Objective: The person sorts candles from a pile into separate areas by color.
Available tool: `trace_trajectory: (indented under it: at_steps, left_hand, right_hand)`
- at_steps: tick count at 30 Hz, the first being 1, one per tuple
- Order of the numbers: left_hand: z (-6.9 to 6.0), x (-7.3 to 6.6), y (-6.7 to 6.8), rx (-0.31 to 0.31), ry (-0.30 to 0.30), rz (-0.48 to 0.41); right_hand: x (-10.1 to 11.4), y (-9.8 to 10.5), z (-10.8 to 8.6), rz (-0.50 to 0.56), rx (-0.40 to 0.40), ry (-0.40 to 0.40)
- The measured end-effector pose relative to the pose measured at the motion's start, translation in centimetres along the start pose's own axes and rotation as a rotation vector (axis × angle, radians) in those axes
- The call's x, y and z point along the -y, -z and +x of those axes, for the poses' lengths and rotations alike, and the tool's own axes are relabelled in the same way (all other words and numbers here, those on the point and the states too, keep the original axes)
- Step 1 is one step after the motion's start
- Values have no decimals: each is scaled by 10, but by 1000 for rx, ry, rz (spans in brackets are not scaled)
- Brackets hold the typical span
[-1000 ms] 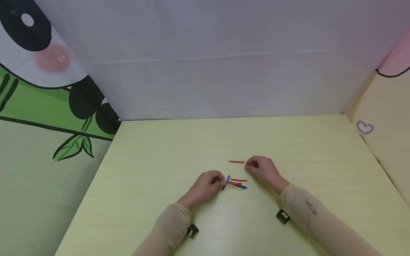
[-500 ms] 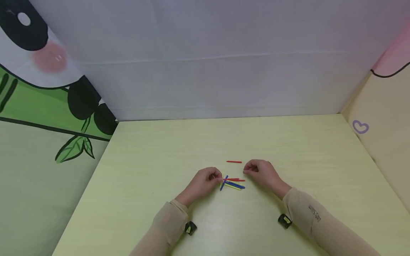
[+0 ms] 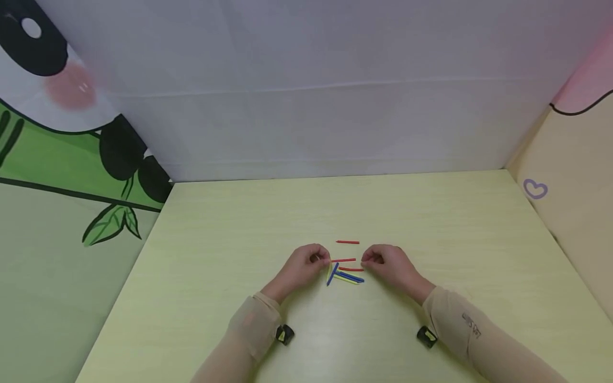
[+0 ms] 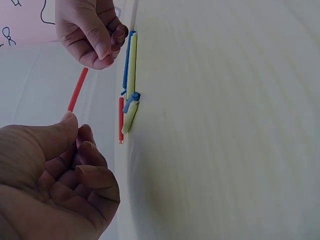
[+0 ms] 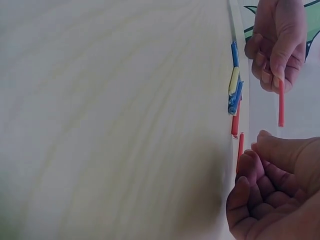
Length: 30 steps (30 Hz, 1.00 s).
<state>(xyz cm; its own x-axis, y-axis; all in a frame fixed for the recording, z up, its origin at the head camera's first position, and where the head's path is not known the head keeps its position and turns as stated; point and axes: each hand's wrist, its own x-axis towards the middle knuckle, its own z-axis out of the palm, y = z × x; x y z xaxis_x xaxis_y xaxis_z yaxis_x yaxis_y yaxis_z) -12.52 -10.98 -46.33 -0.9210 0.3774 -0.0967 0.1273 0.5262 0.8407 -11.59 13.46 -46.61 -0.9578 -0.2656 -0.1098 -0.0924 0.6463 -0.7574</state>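
My left hand (image 3: 307, 261) pinches one end of a slim red stick (image 4: 78, 90) between thumb and fingers, raised off the table and pointing right. Beyond the stick's free end is my right hand (image 3: 390, 266), its fingers loosely curled with nothing visible in them; a small space parts it from the stick in the right wrist view. Below and between the hands lies a loose group of sticks: blue sticks (image 3: 351, 276), yellow sticks (image 3: 346, 280) and a red stick (image 3: 351, 269). One blue stick (image 3: 332, 274) lies slanted across the group's left side.
Another red stick (image 3: 347, 242) lies alone on the pale wooden table (image 3: 239, 223), behind the group. A white cloth wall (image 3: 335, 127) stands along the table's far edge, with printed panels at left and right. A black wrist device (image 3: 284, 334) sits below the left sleeve.
My left hand has lifted the red stick away from the group and moved it slightly back. My right hand has come down towards the stick's free end. The view has shifted a little.
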Motion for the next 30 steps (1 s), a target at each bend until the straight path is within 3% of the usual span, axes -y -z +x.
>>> trace_trajectory:
  at_steps: [15, 30]
  left_hand:
    - [22, 2, 0, -38, 27, -8]
    - [31, 1, 1, -34, 56, -10]
  right_hand:
    - [-7, 1, 7, -9, 13, 36]
    - [-6, -5, 9, -35, 14, 42]
